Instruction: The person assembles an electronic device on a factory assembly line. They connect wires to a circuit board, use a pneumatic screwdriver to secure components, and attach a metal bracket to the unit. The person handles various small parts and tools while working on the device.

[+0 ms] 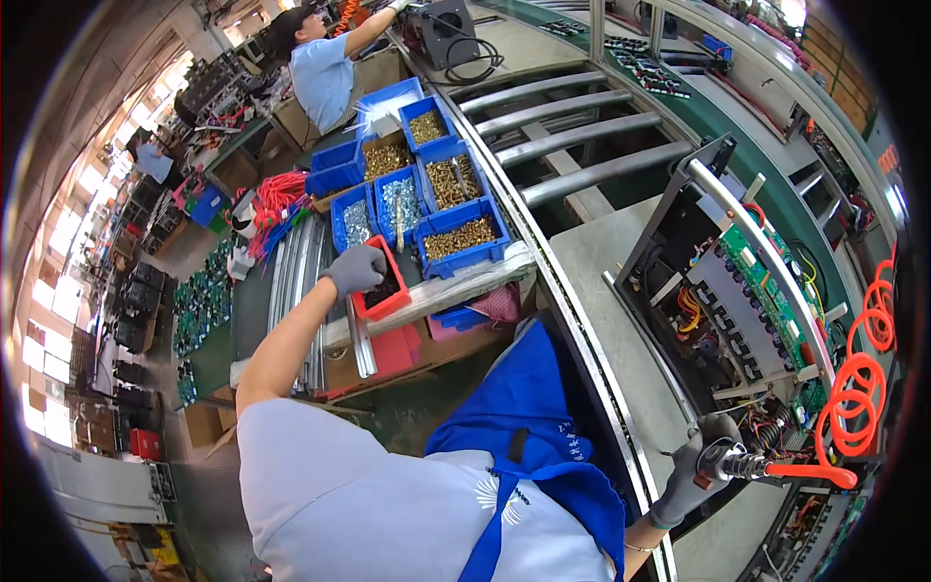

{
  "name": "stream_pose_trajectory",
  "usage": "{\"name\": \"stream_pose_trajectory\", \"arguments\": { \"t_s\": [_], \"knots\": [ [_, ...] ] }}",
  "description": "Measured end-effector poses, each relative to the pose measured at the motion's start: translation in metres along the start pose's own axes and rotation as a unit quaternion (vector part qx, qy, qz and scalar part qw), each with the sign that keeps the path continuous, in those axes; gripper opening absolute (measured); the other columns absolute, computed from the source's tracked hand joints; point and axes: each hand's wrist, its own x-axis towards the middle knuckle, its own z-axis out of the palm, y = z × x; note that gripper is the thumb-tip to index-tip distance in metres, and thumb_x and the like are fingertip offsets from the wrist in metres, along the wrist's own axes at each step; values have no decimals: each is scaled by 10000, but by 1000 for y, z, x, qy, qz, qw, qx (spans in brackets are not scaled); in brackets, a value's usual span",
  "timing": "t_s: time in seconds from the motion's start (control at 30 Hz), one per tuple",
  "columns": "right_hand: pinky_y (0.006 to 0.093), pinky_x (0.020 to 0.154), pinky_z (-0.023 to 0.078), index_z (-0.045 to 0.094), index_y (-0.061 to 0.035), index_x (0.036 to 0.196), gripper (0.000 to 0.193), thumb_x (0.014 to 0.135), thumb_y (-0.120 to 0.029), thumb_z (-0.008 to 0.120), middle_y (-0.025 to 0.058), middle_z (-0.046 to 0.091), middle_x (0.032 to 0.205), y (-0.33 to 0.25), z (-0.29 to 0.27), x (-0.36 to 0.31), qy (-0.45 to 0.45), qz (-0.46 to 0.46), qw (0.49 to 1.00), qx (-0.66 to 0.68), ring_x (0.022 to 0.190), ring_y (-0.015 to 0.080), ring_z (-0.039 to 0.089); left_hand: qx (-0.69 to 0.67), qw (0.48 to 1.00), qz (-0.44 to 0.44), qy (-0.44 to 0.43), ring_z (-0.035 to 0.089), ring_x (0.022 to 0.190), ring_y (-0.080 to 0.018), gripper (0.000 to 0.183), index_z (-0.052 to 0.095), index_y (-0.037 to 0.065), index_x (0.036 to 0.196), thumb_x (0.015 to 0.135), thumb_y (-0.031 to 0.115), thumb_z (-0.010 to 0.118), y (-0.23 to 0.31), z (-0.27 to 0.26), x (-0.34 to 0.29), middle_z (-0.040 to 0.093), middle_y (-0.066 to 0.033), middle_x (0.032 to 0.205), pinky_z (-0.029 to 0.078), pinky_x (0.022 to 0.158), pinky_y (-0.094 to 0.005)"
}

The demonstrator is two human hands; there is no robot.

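My left hand (pixel 357 270), in a grey glove, reaches into a red bin (pixel 387 303) of small dark parts. Its fingertips are hidden in the bin, so I cannot tell whether they pinch anything. At the lower right my right hand (pixel 690 475), also gloved, is wrapped round an air screwdriver (pixel 722 460). An orange coiled hose (pixel 856 398) runs from the tool's end. Just beyond that hand stands an open black chassis (pixel 669 242) with a green circuit board (pixel 752 262), wiring and a curved metal bar (pixel 766 242).
Blue bins of brass-coloured (pixel 461 239) and silver screws (pixel 399 202) stand beside the red bin. Metal strips (pixel 303 281) lie left of them. A roller conveyor (pixel 582 145) runs along the right. Another person (pixel 323 73) works at the far end by a black box (pixel 441 39).
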Motion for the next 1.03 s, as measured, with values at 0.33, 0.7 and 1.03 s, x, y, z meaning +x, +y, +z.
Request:
{"name": "stream_pose_trajectory", "arguments": {
  "t_s": [0.33,0.7,1.03],
  "knots": [
    [325,796,517,547,-16,1121,408,745,141,559,108,614,959,-3,-6,-6,29,100,994,21,849,179,608,-280,933,-43,221,651,655,-147,201,650,-7,1012,857,103,585,12,-16,-34,666,-94,856,534,547,-259],
    [341,632,531,471,-85,1118,413,796,-178,713,102,531,813,-120,-2,12,-106,-111,944,292,651,159,562,-632,718,94,-275,612,861,-142,477,529,-13,1239,915,334,580,211,110,-27,615,-129,1098,460,626,-186],
    [344,534,563,440,-65,1007,285,797,-31,630,59,504,636,-178,21,23,-186,-289,867,362,463,154,562,-748,437,31,-498,514,716,-56,371,552,39,1152,917,314,633,299,168,-56,587,-41,909,413,517,-146]
  ]
}}
